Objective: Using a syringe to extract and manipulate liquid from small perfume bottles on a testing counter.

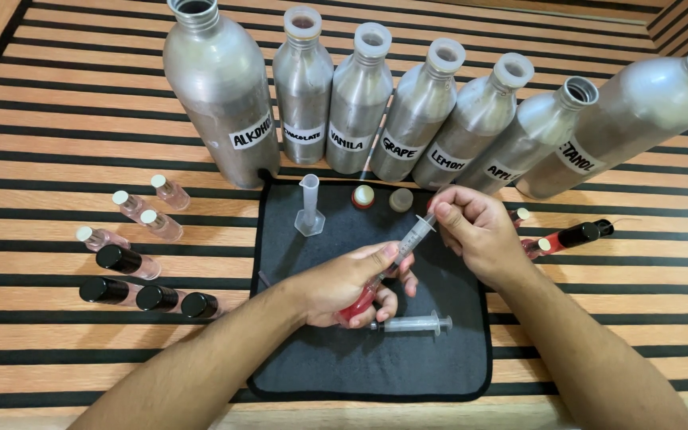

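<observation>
— What takes up the most room from where you stand?

— The striped wooden table, running out of sight on every side. Across the back stands a row of seven aluminium bottles; the tall ones at either end are cut off at the top and right. Front and centre lies a dark mat, its near edge close to the table's front, with bare mat open toward the front right corner.

— And the hands?

— Both over the mat. The left hand is closed around a small bottle of red liquid, mostly hidden in the fist. The right hand pinches the plunger end of a syringe slanting down into that bottle.

— Anything near them?

— A second syringe lies just below the left hand. A clear measuring cylinder stands at the back of the mat, two loose caps beside it.

— The sides?

— Small pink vials scattered left, some black-capped, well apart from the mat. More vials on the right, partly hidden behind the right hand, so I can't count them
</observation>
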